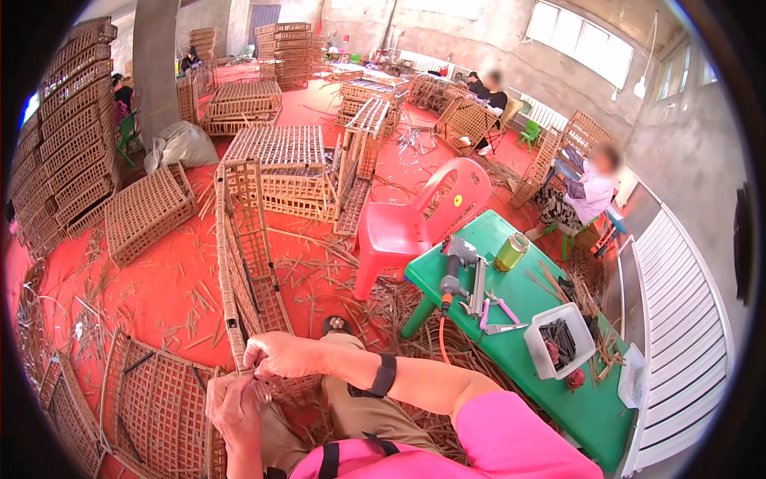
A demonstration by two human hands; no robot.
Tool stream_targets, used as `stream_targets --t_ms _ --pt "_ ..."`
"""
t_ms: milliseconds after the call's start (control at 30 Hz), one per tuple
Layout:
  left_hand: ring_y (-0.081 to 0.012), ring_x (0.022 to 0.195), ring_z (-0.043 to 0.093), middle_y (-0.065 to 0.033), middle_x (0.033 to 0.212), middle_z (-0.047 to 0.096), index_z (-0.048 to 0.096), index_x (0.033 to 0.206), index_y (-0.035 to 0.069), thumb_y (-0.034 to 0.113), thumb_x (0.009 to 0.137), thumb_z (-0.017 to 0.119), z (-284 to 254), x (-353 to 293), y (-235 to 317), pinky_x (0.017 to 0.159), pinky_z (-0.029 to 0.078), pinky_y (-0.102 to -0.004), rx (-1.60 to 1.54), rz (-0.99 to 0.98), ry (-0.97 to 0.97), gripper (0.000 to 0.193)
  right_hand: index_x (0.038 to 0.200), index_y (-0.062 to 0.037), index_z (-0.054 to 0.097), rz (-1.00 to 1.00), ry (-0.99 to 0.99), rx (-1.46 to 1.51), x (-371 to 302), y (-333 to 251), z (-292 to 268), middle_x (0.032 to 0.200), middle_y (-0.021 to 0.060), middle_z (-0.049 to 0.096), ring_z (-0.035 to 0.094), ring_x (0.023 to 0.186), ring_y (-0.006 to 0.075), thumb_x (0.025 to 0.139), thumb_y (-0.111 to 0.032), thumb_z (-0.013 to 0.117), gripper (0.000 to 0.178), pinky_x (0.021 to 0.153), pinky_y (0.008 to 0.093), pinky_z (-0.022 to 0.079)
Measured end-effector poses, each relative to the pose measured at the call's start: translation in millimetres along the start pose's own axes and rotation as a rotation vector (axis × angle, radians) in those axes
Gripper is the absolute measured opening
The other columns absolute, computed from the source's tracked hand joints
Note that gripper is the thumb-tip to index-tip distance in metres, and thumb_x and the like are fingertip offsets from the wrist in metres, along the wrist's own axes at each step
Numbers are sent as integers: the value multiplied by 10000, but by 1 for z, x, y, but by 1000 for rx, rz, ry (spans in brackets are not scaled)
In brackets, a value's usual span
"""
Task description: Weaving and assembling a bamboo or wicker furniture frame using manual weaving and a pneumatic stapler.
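A tall woven basket frame [230,279] stands on edge in front of me, its lattice walls reaching down between my knees. At its near corner, my left hand [234,411] has its fingers closed around the rim. Just above, my right hand [281,355] comes across from the right with thumb and fingers pinched at the same corner. Whatever thin piece may be between those fingertips is too small to make out. The two hands nearly touch, and they cover the corner itself.
Right of me, a green table [558,399] holds a pneumatic stapler [456,267], pink-handled pliers [499,313], a glass jar [511,251] and a white bin [560,339] of dark strips. A red chair [423,211] stands ahead. Woven panels [159,403] lie left; people sit farther off.
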State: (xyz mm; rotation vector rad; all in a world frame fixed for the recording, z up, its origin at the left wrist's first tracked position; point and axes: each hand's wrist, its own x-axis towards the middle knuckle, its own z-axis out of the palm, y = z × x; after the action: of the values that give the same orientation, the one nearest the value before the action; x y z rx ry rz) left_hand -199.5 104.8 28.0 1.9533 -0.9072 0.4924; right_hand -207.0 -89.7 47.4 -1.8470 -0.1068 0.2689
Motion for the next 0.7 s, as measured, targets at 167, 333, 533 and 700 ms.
stream_targets --t_ms 167,333,533,700 --pt "-310 858 602 -133 934 658 593 938 16 25 910 599 -8 7 -1 765 475 -406 116 201 55 31 1089 18 615 70 -6 22 1 -5 0 975 90 663 621 909 150 843 -29 675 258 785 313 513" --pt "-247 820 601 -127 914 616 566 973 12 41 980 532 -19 12 -7 726 493 -349 -109 117 107 46 1088 26 606 46 3 -1 -2 -11 4 945 90 654 619 864 142 843 -41 662 259 748 311 512" --pt "-194 780 600 -105 882 557 525 963 7 50 1008 501 -22 37 2 707 520 -306 -298 -12 147 67 1080 32 597 57 -5 59 1 -5 2 911 90 650 616 838 139 846 -37 647 249 722 307 505" --pt "-135 733 592 -70 837 556 529 945 4 29 996 513 -9 59 -11 678 501 -267 -440 -237 164 59 1067 38 598 2 16 -35 1 -6 5 923 107 662 632 839 168 839 -60 662 256 737 316 510"
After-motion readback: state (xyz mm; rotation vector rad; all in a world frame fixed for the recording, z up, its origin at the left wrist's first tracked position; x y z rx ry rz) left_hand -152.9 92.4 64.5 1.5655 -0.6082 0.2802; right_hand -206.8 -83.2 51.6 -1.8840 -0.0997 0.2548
